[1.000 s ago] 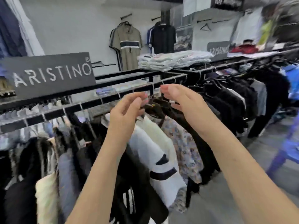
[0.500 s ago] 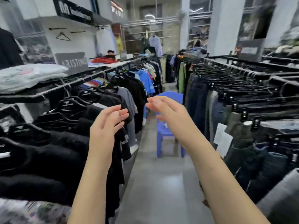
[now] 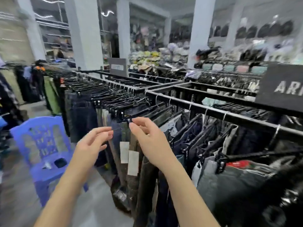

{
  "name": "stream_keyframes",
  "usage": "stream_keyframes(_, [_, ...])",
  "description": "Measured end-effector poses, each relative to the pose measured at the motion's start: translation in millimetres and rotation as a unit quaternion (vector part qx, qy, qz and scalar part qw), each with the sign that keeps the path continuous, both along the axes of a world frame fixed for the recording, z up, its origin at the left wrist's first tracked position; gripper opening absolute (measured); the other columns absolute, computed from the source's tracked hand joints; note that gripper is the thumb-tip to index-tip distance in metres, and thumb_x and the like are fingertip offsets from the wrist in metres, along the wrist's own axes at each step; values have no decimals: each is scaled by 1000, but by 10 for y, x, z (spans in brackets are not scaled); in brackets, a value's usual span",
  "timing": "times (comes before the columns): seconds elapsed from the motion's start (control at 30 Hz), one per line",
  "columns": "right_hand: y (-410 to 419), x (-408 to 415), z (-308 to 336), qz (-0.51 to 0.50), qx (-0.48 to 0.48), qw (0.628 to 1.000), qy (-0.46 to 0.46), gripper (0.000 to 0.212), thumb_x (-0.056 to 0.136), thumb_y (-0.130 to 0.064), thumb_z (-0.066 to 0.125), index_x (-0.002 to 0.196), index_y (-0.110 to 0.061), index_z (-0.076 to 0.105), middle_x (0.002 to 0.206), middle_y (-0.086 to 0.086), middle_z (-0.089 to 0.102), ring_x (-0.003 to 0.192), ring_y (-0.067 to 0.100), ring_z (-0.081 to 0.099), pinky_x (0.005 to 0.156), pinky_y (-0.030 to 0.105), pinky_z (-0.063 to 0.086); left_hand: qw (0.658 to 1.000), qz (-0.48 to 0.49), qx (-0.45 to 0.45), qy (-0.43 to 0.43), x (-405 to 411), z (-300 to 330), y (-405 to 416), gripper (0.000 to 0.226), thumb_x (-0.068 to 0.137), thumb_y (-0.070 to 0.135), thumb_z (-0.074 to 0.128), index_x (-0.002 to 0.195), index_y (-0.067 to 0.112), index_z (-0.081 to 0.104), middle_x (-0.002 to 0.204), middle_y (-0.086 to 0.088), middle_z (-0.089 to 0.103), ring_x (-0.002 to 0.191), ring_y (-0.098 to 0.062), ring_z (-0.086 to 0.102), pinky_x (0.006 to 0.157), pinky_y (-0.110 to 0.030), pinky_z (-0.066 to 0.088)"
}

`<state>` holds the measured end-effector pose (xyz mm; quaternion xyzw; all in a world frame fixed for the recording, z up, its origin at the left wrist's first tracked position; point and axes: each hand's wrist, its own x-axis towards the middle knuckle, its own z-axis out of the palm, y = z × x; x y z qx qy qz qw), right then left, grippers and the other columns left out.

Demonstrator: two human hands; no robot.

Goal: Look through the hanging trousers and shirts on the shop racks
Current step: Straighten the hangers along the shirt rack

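Hanging from black clip hangers on the black metal rail, the dark denim and olive trousers now fill the view, where a second ago shirts on the opposite rack did; the person has turned across the aisle, so the browsing has probably passed from shirts to trousers. Two pale paper tags dangle from the nearest pairs. Both forearms reach forward and up. The left hand is loosely open, fingers curled, just short of the cloth. The right hand has fingertips at a hanger clip; a true pinch is unclear through blur. A blue plastic chair stands left.
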<state>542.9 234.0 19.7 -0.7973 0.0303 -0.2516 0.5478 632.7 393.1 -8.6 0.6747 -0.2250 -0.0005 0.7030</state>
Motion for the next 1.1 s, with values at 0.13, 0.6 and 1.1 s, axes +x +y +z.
stream_keyframes(0.13, [-274, -228, -67, -102, -49, 994, 13, 36, 93, -52, 56, 124, -34, 59, 122, -13, 60, 112, 3, 58, 97, 28, 48, 994, -106, 4, -13, -21, -85, -742, 34, 97, 16, 54, 88, 42, 74, 102, 17, 72, 106, -5, 64, 94, -35, 49])
stream_keyframes(0.6, [-250, -1418, -498, -551, -182, 813, -51, 24, 92, -28, 64, 116, -24, 63, 124, -8, 54, 112, 6, 55, 93, 26, 48, 932, -271, 124, -207, -213, -636, -1453, 46, 81, 22, 77, 122, 35, 60, 150, 10, 37, 135, -5, 34, 109, -28, 26])
stream_keyframes(1.1, [-539, -2536, -801, -579, -271, 731, 239, 51, 96, -35, 53, 146, -25, 48, 157, 3, 37, 146, 19, 29, 116, 42, 30, 837, -296, 129, -441, -1457, -513, -1861, 53, 83, 24, 73, 133, 24, 57, 150, -3, 42, 125, -25, 53, 102, -59, 40])
